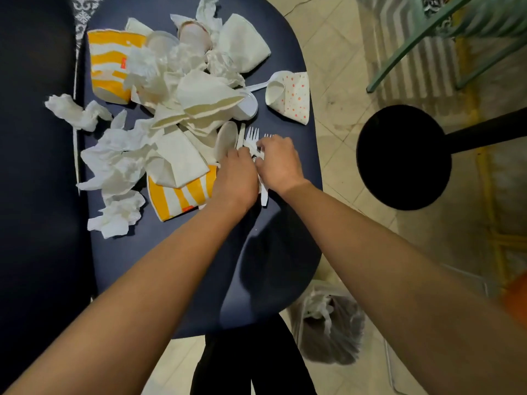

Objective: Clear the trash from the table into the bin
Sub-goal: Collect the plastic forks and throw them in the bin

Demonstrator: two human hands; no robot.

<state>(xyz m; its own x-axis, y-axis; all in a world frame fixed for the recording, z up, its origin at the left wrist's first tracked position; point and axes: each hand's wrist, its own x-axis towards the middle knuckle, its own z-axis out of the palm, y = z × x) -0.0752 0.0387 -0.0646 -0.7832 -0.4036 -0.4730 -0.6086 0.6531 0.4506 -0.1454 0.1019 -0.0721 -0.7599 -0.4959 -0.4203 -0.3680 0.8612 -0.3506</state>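
Head view: 2 hands, left hand and right hand, grasping white plastic forks mid-frame; bunch handles together before lifting toward the bin, lower right.

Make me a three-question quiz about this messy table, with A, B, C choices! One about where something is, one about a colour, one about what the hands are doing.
1. Where is the bin with the clear plastic liner?
A. on the table
B. on the floor by the table's near right edge
C. on the black stool

2. What colour are the stripes on the flattened paper boxes?
A. yellow
B. green
C. blue

3. What are both hands doing?
A. resting flat
B. gathering white plastic forks
C. holding a cup

Answers: 1 B, the bin stands on tiles beside the dark blue table. 2 A, the boxes show yellow and white. 3 B, left hand and right hand close around the forks.
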